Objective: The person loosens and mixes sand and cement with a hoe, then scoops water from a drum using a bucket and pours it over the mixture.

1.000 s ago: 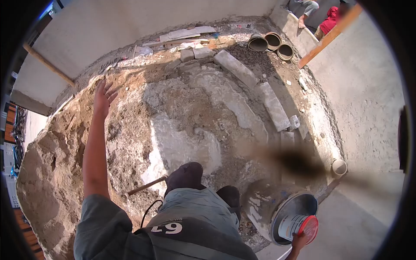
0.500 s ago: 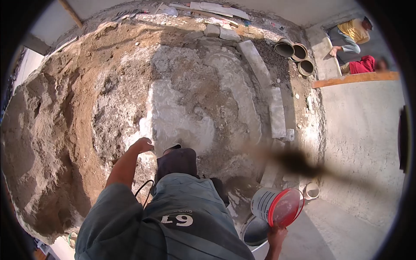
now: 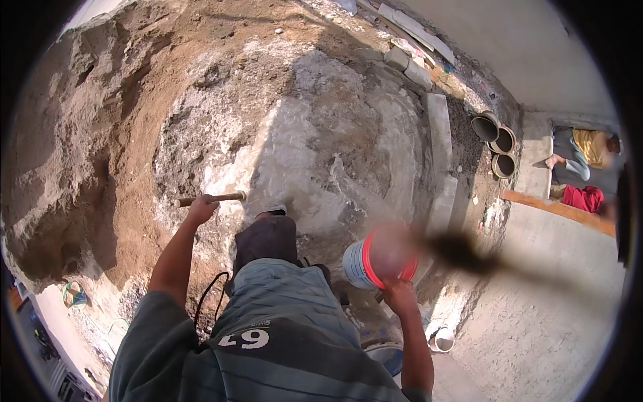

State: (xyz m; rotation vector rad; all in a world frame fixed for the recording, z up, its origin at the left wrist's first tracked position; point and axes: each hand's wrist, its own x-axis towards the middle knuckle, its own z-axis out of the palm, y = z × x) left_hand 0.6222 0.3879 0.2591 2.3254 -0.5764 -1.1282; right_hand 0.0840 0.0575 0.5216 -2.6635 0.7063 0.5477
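My left hand (image 3: 202, 209) is closed round a wooden handle (image 3: 224, 197), which lies nearly level above the rubble at the edge of the wet grey patch (image 3: 288, 161). At the right, my right hand (image 3: 400, 295) grips the rim of a white bucket (image 3: 357, 263) with a red rim. The bucket is tilted, and a streak of water runs from it over the wet patch. A dark blur covers part of the view beside the bucket. Below it, a large drum (image 3: 385, 355) is partly hidden by my body.
A mound of sand (image 3: 134, 120) rises at the left. Concrete blocks (image 3: 439, 130) line the right of the patch. Beyond them stand three round pots (image 3: 503, 141) and a plank (image 3: 559, 211). Two people (image 3: 581, 164) are in an opening at the far right. A pipe end (image 3: 443, 340) sits lower right.
My left hand has come down from the air and taken hold of the handle. My right hand has lifted the bucket out of the drum and swung it left and forward. The view has turned.
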